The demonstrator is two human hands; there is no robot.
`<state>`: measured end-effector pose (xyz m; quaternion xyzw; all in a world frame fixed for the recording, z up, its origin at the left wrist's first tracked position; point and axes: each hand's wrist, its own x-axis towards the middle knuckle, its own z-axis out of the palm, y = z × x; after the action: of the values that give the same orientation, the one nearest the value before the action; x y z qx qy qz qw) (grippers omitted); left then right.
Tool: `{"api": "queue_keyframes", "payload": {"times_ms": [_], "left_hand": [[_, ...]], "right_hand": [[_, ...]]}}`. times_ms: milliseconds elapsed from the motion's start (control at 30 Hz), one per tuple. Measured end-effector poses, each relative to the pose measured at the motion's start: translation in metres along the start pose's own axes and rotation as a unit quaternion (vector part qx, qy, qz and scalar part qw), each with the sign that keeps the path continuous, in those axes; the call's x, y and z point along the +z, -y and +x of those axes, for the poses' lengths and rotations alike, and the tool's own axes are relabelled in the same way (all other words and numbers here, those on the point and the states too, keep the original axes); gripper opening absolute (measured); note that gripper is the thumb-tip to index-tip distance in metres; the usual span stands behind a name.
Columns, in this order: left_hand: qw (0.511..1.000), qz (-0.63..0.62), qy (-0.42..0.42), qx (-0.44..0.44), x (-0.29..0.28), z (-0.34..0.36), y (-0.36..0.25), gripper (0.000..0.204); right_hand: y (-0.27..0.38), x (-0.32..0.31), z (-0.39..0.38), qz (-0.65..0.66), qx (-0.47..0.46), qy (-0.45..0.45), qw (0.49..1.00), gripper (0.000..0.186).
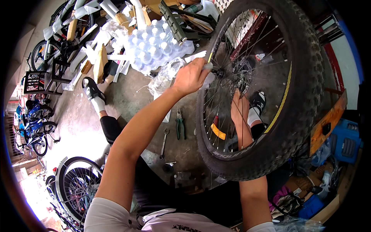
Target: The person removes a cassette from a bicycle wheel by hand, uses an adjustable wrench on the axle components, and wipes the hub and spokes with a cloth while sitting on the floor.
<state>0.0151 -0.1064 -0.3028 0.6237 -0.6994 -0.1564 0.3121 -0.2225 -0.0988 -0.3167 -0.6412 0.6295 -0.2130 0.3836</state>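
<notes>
A bicycle wheel (309, 65) with a knobby black tyre stands tilted in front of me, on the right. My left hand (191, 76) is closed on a whitish, see-through piece (209, 79), right by the near end of the hub axle (219, 72). Behind the spokes, my right hand (240, 110) reaches up to the hub at the disc rotor (244, 71). Its fingertips are partly hidden there, and it appears to grip the wheel by the hub. A yellow-orange reflector (218, 132) is fixed among the spokes.
Green-handled pliers (180, 125) and a spanner (164, 144) lie on the floor between my legs. Wrapped water bottles (152, 46) stand ahead, with crumpled clear plastic (166, 77) beside them. Another wheel (79, 181) is at left; a blue case (346, 141) sits at right.
</notes>
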Motion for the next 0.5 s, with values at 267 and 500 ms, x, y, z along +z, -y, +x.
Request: {"api": "queue_keyframes", "payload": {"times_ms": [267, 500], "left_hand": [[0.878, -0.278, 0.105, -0.374, -0.005, 0.016, -0.012, 0.068], [0.99, 0.046, -0.119, 0.065, -0.021, -0.007, -0.016, 0.032]], "right_hand": [[-0.012, 0.002, 0.005, -0.004, 0.058, -0.01, 0.998, 0.042], [-0.009, 0.001, 0.003, -0.026, 0.007, -0.021, 0.999, 0.043]]}}
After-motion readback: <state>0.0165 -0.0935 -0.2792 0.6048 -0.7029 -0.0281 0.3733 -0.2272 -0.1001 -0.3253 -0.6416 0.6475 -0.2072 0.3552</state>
